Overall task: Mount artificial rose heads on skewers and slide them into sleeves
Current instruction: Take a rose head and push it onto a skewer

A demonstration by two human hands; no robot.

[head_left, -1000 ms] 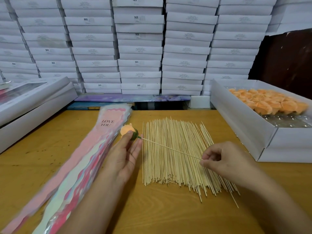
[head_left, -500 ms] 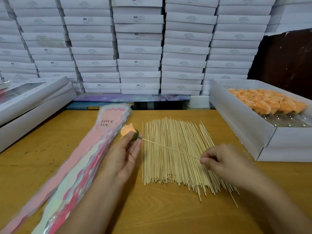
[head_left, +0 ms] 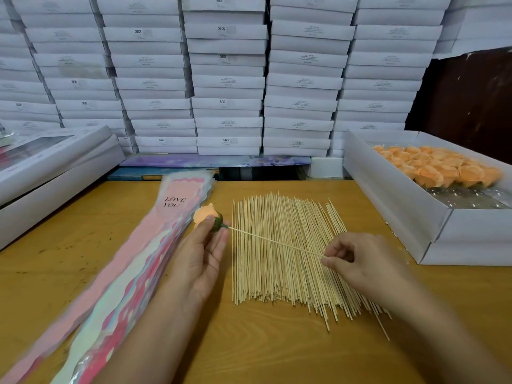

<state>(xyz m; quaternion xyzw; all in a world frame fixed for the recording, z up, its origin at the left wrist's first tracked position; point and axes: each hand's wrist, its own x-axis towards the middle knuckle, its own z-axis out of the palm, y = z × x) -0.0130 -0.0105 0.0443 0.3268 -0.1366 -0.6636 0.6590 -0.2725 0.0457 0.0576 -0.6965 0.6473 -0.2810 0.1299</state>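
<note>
Pinching the skewer [head_left: 277, 241], the right hand [head_left: 360, 261]; left hand [head_left: 199, 256] grips rose head [head_left: 206, 214].

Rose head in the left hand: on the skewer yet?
On, apparently: the skewer meets the rose head's green base; the right hand pinches its other end.

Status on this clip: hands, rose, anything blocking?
Left hand holds rose head. Right hand pinches skewer, tip at the rose's green base. Sleeves beside left hand, unobstructed.
</note>
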